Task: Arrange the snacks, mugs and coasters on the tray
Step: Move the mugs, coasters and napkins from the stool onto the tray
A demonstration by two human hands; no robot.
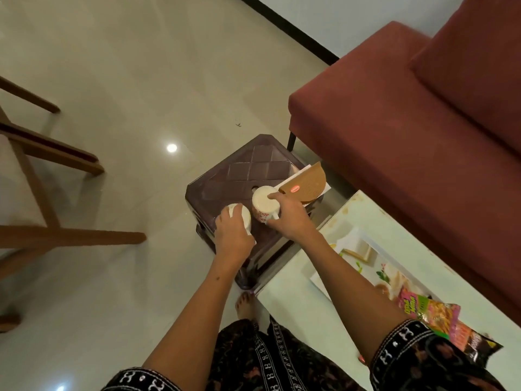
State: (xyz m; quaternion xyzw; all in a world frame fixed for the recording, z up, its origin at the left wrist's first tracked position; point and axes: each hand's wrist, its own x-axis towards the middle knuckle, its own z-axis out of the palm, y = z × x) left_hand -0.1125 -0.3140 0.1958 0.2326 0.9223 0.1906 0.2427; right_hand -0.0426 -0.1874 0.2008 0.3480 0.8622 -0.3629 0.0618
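**Mugs in both hands, tray off to the right**

Mugs sit on a dark plastic stool [248, 176], and each hand has closed on one. The left hand [232, 235] wraps over the top and side of the nearer white mug [244, 214], its fingers [225, 218] curled round the rim so that most of the mug is hidden. The right hand [290, 213] holds the patterned mug [263, 206] from its handle side, with a fingertip hooked over the rim and the open mouth facing up. Whether either mug has left the stool cannot be told; both stand upright or nearly so.

Just beyond the right fingers, at the stool's far edge, lie a brown round coaster [308, 184] and a pale flat piece under it, not yet taken.

The tray [363, 266] lies on the glass worktop [296, 311], behind and to the right of both sets of fingers, back toward the person's body. Its long axis runs slantwise from near the stool toward the lower right, where snack packets [439, 320] rest beside the right sleeve. The right hand is the nearer one to the tray, so its mug likely travels first or lands deeper in, while the left must cross over the gap between stool and worktop. The carry probably calls for drawing both mugs back and rightward while keeping them level.
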